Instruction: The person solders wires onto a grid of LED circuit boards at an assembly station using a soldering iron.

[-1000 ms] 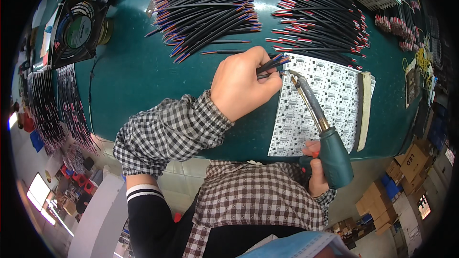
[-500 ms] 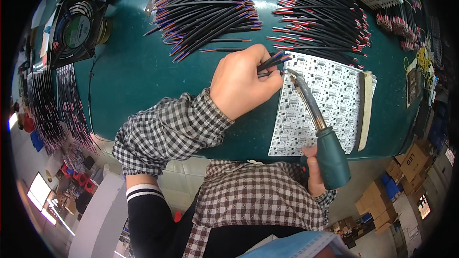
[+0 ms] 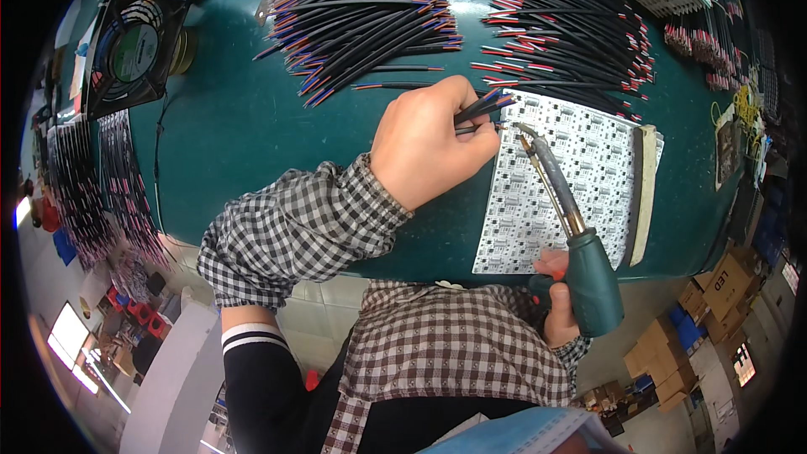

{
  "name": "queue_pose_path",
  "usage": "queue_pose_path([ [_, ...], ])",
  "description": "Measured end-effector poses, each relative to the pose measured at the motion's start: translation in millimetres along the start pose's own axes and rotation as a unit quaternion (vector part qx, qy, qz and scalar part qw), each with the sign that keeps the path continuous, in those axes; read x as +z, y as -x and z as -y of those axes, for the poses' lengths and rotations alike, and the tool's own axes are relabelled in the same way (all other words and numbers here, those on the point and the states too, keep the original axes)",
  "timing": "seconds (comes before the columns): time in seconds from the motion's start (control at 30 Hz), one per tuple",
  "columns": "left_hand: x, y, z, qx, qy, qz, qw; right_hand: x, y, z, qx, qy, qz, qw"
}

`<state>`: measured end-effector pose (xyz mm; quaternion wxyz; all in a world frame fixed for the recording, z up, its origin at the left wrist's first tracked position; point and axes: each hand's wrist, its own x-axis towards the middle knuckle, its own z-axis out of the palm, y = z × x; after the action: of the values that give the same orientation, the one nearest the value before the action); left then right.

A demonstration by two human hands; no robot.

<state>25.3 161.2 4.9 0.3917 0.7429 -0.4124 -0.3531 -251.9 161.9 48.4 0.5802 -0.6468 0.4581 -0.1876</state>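
Note:
My left hand (image 3: pixel 433 143) is closed around a few short black cables (image 3: pixel 483 107) whose blue and orange wire ends stick out past the fingertips. These ends sit over the upper left corner of a white panel of small circuit boards (image 3: pixel 546 202). In my right hand (image 3: pixel 561 315) is a soldering iron (image 3: pixel 595 282) with a green handle, its fingers partly hidden behind that handle. The iron's bent tip points up and left, just right of the held wire ends. A thin brass-coloured tube runs alongside its shaft.
A pile of black cables with blue and orange ends (image 3: pixel 361 21) lies at the back, beside another with red and white ends (image 3: pixel 572 34). A pale strip (image 3: pixel 643 193) lies along the panel's right edge. At the left stand a black fan (image 3: pixel 130 59) and hanging cable bundles (image 3: pixel 80 189).
The soldering iron and my right hand have shifted slightly right, and the tip has drawn a little away from the wire ends. My left hand stays nearly still.

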Motion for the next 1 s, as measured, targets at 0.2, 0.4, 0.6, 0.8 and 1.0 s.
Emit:
queue_pose_path([
  [0.2,1,0,0,-0.006,-0.006,0.0,1.0,3,-4,8,0.004,-0.029,-0.002,1.0],
  [0.4,3,-2,-2,0.009,-0.045,-0.009,0.999,4,-4,8,0.016,-0.01,0.012,1.0],
  [0.6,2,-5,-5,0.004,-0.069,0.005,0.998,1,-4,4,0.014,-0.034,0.016,0.999],
  [0.8,2,-7,-2,0.006,-0.064,0.008,0.998,1,-5,7,0.01,-0.01,0.026,1.0],
  [1.0,2,-7,-4,-0.002,-0.068,0.016,0.998,0,1,0,0.026,-0.005,0.004,1.0],
])
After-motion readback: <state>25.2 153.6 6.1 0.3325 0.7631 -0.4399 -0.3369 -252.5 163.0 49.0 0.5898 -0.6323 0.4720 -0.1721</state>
